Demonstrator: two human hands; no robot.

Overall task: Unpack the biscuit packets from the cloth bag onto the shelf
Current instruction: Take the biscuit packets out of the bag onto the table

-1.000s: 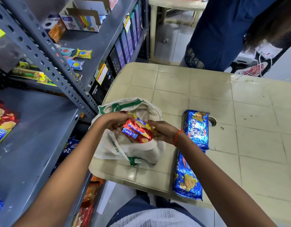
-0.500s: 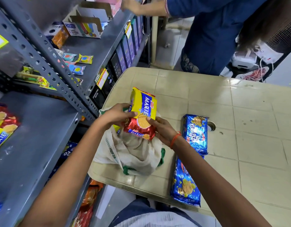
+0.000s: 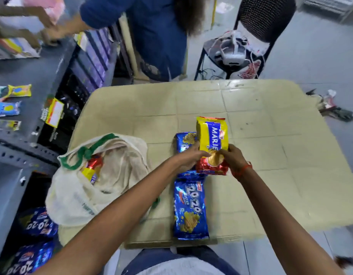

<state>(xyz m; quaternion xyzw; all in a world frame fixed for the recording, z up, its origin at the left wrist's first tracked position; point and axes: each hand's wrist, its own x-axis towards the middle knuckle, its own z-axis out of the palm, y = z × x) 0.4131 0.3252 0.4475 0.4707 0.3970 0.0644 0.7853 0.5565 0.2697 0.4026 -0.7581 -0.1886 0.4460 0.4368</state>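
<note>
head view: marie packet (image 3: 212, 139) between both hands.

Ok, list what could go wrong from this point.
1. The Marie packet is pinched only at its lower end by the left hand and right hand; it could slip.
2. The cloth bag slumps at the table edge with a packet inside; it might slide off.
</note>
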